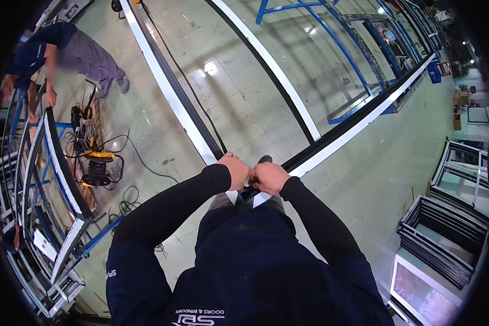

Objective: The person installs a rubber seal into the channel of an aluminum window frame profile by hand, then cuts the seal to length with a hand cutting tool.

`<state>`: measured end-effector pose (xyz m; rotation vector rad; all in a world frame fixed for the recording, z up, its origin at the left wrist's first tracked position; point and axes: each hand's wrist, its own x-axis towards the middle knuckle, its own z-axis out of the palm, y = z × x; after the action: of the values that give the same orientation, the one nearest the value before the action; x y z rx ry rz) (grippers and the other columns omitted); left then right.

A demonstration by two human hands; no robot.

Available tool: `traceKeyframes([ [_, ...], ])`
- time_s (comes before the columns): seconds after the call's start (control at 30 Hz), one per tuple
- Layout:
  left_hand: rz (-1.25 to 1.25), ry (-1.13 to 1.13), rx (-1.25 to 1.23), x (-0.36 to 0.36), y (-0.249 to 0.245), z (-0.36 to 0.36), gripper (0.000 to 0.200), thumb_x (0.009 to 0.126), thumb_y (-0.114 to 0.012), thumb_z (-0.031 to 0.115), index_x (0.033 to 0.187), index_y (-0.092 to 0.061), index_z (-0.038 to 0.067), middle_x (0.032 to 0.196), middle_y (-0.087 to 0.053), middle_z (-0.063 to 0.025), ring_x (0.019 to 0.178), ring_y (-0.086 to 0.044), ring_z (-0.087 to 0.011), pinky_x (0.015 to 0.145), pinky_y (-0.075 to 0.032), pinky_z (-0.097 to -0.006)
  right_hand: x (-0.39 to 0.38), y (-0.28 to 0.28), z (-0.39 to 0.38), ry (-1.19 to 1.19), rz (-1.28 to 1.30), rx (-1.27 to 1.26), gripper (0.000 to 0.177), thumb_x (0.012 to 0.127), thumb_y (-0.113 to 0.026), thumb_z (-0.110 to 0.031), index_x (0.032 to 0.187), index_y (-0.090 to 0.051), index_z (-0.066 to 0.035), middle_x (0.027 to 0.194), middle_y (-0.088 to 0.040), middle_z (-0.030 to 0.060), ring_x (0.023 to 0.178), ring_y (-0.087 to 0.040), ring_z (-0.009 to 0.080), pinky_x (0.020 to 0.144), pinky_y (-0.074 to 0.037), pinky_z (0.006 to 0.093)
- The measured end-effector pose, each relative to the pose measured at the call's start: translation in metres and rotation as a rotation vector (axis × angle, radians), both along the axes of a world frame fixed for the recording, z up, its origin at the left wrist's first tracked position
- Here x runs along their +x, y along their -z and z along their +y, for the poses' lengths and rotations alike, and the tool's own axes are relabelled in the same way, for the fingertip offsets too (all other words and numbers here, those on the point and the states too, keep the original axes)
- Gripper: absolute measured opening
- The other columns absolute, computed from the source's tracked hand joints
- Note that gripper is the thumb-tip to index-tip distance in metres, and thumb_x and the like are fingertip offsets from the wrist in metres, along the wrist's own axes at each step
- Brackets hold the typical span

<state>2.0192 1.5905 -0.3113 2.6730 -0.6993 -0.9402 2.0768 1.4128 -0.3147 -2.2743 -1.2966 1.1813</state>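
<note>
A large black-and-white frame [342, 133] lies in front of my body, its corner just below my hands. My left hand [234, 170] is closed at this corner, beside the end of a long profile [174, 100]; what its fingers grip is hidden. My right hand [270, 176] is wrapped round a dark tool [264, 159], whose rounded end shows above the fingers. Both hands nearly touch each other. A black strip [193, 89] runs along the inside of the left profile and ends near my left hand.
At the left a co-worker [65, 51] bends over a curved frame [60, 157]. Cables and a yellow-black reel [98, 165] lie nearby. Blue metal stands [337, 32] are at the top right. Stacked frames [443, 233] and a pane [426, 288] stand at the lower right.
</note>
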Motion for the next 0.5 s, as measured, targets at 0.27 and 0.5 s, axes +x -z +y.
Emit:
traceKeyframes([
  [0.27,-0.026,-0.032,-0.061,-0.007,0.008,0.001,0.022,0.066,-0.067,0.03,0.075,-0.072,0.011,0.074,-0.067,-0.0118,0.085,-0.064,-0.03,0.084,-0.042,-0.0383,-0.008,-0.005,-0.003,-0.067,-0.227,0.144,0.007,0.074,-0.07,-0.017,0.08,-0.071,-0.014,0.085,-0.062,0.0095,0.09,-0.063,0.0328,0.076,-0.05,0.0432],
  [0.5,-0.016,-0.087,-0.009,-0.011,0.002,-0.003,0.022,0.065,-0.068,0.029,0.077,-0.073,0.011,0.08,-0.069,-0.0118,0.089,-0.065,-0.0278,0.088,-0.041,-0.0376,-0.008,0.0,-0.002,-0.02,-0.021,0.083,0.015,0.078,-0.068,-0.013,0.092,-0.068,-0.01,0.092,-0.063,0.0093,0.09,-0.062,0.0327,0.078,-0.05,0.0423],
])
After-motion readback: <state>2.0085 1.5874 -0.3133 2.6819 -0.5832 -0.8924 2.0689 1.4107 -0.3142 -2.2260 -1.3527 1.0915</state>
